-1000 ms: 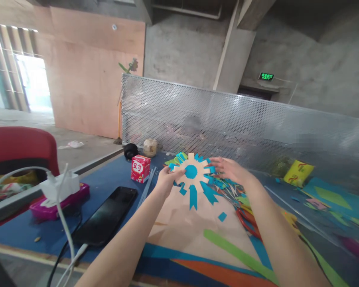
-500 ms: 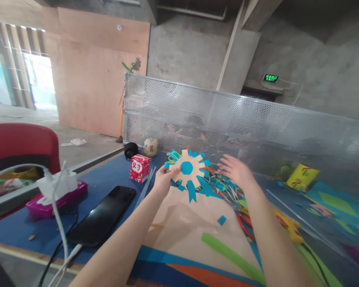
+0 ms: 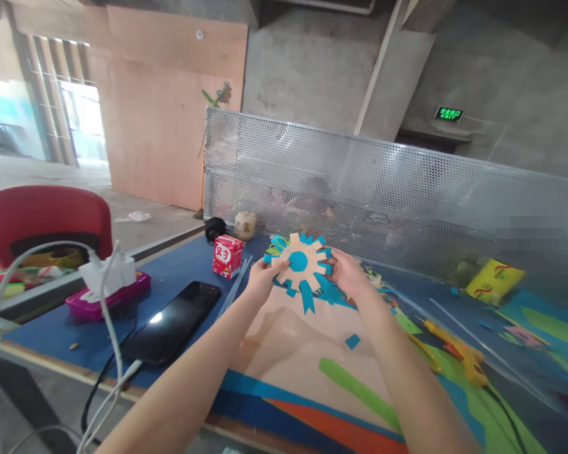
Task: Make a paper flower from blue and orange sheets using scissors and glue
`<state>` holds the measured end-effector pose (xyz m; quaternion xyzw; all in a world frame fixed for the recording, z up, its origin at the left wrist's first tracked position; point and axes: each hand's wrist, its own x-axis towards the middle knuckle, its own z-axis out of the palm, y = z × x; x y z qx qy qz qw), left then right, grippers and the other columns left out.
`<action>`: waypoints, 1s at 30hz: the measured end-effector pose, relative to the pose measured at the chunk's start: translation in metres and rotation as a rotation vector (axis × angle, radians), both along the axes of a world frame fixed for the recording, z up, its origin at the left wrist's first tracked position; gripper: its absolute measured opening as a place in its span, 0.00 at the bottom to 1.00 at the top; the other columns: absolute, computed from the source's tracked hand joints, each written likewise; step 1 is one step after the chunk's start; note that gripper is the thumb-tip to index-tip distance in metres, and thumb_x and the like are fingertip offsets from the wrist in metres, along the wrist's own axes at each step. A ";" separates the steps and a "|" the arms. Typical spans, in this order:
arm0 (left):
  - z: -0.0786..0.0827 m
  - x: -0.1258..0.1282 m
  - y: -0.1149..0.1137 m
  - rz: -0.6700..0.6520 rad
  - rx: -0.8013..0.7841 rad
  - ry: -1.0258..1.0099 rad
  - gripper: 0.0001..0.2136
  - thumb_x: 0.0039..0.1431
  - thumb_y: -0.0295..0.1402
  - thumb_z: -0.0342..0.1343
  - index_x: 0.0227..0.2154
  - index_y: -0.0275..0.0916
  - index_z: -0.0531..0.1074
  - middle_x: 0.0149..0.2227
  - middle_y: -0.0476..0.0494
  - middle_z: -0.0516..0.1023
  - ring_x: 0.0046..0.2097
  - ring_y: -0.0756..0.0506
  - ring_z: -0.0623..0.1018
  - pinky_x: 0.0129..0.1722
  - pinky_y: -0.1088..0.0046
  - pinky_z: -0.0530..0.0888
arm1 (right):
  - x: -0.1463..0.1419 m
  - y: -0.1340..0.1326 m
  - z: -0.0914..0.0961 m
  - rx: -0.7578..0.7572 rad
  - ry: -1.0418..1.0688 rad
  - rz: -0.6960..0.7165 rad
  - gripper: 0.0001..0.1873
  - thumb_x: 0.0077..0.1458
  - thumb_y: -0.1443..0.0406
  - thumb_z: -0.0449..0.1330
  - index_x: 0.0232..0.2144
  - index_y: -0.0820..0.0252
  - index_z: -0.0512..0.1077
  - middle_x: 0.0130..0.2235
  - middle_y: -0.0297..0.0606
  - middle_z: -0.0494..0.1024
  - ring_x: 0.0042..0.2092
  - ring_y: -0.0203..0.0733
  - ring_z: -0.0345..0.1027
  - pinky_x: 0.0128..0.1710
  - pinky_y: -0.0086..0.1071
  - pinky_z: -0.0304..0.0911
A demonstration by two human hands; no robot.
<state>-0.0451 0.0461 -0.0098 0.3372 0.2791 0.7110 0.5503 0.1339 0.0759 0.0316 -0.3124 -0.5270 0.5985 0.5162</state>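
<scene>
Head view, paper rosette: the rosette (image 3: 298, 261) is held up between the hands, over the far part of a beige sheet (image 3: 288, 331) on the blue tabletop (image 3: 180, 266).
Left hand: the left hand (image 3: 261, 277) is clamped on the rosette's left edge, its thumb laid on the front face and reaching almost to the blue centre disc.
Right hand: the right hand (image 3: 348, 272) pinches the blue tabs at the right edge, farther out from the disc.
Nearer hand: the left, judged by thumb tip to disc.
Long axis: none to speak of, the outline being nearly round; the patterned face turns toward the wearer.
Forked blue strip: the strip (image 3: 307, 299) points down and toward the wearer from the lower rim, between the forearms.
Below the rosette: a small blue scrap (image 3: 353, 341) and a green strip (image 3: 357, 389), both apart from the hands.
Right of the right forearm: a yellow glue gun (image 3: 459, 354), well apart from the rosette.
</scene>
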 end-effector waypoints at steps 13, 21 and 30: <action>0.000 0.003 -0.002 -0.121 0.032 0.041 0.17 0.30 0.29 0.68 0.28 0.30 0.73 0.30 0.39 0.79 0.30 0.44 0.78 0.34 0.67 0.75 | -0.005 0.001 -0.002 0.047 -0.051 -0.091 0.16 0.31 0.58 0.68 0.24 0.59 0.71 0.25 0.31 0.74 0.24 0.33 0.67 0.24 0.28 0.64; 0.001 0.003 -0.002 -0.082 0.027 0.035 0.16 0.30 0.28 0.67 0.27 0.32 0.73 0.29 0.41 0.79 0.30 0.45 0.78 0.34 0.69 0.75 | -0.009 -0.003 -0.005 0.070 -0.060 -0.072 0.17 0.28 0.65 0.70 0.26 0.58 0.71 0.25 0.31 0.76 0.27 0.36 0.69 0.30 0.31 0.65; 0.006 0.001 -0.004 -0.177 -0.028 0.029 0.15 0.33 0.28 0.67 0.29 0.31 0.73 0.29 0.40 0.79 0.29 0.45 0.78 0.31 0.71 0.76 | -0.007 -0.005 -0.005 -0.006 -0.018 0.014 0.17 0.27 0.65 0.70 0.25 0.58 0.71 0.26 0.33 0.77 0.28 0.39 0.70 0.32 0.34 0.66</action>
